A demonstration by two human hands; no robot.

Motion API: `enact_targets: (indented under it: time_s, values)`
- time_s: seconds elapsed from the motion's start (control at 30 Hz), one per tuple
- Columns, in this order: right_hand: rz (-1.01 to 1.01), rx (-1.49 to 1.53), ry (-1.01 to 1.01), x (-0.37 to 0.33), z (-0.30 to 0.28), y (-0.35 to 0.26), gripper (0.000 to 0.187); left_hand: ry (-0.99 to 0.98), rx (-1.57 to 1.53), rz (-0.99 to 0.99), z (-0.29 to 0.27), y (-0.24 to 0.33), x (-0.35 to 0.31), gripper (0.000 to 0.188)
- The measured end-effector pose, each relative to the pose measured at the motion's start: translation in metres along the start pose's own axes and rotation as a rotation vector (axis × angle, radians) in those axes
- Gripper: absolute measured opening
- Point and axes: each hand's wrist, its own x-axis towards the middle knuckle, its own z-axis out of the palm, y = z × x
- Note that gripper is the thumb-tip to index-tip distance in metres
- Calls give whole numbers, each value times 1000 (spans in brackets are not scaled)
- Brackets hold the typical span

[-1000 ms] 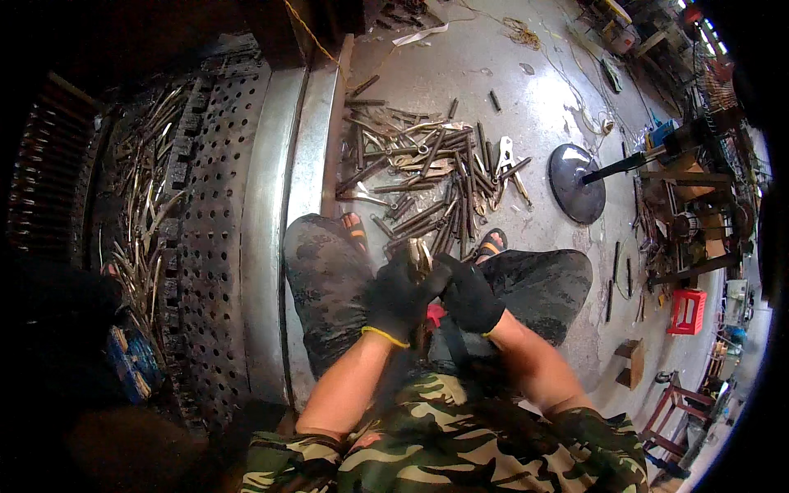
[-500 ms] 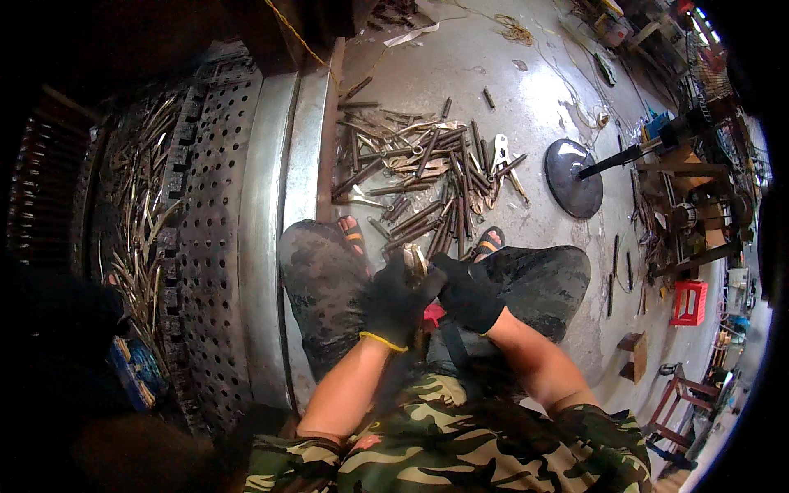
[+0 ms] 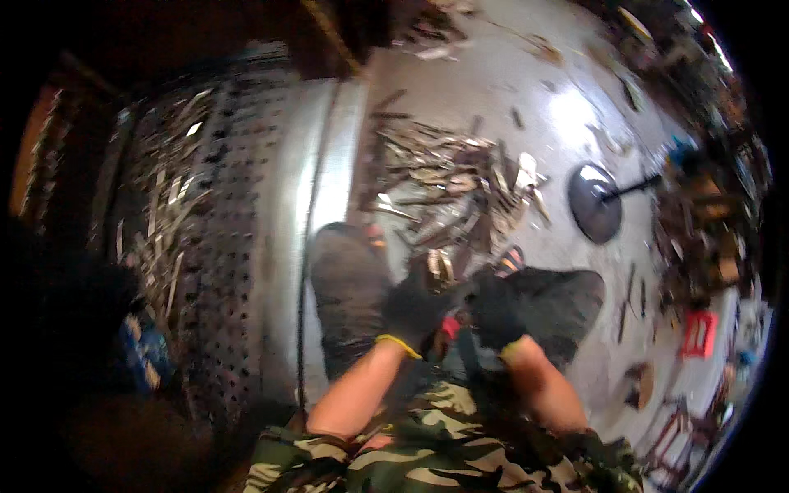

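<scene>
Between my knees, my left hand (image 3: 415,311) in a black glove with a yellow cuff edge is closed on a shiny metal piece (image 3: 441,266), whose upper end sticks out past the fingers; its kind is not clear. My right hand (image 3: 496,314), also black-gloved, is close beside it, its fingers smeared by motion. A small red thing (image 3: 450,326) shows between the hands, partly hidden. Beyond my feet lies a heap of metal rods and flat, wrench-like pieces (image 3: 448,177), blurred.
On the left runs a metal ledge (image 3: 335,164) beside a perforated plate (image 3: 234,205) and a trough of metal strips (image 3: 164,214). To the right stand a round black base (image 3: 595,203) with a pole, a red plastic stool (image 3: 699,334) and a small wooden block (image 3: 639,384).
The whole view has shifted, with floor and ledge appearing farther right and blurred. Both hands stay close together between my knees, the metal piece still in the left.
</scene>
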Motion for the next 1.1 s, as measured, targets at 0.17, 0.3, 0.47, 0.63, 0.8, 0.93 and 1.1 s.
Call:
enact_targets:
  time_s: [0.17,0.3,0.47,0.63,0.8,0.93,1.1]
  values:
    - [402,548,41,-24,18,79,17,55,-1055,230,-89,1,23,41]
    - [540,724,136,20,-54,68,18,463,-1377,252,-201,7,35,35]
    - [294,697,126,35,-52,69,13,930,-1273,95,-344,-29,23,38]
    - [38,491,126,55,-49,82,22,1328,-1055,-264,-397,-13,54,47]
    - [-135,386,302,98,-39,109,23,579,-747,-207,-365,-83,129,44]
    - [23,289,425,140,-48,151,18,58,-160,-180,-204,-7,191,47]
    - [869,1489,449,165,-70,177,26,-553,896,199,-41,66,260,60]
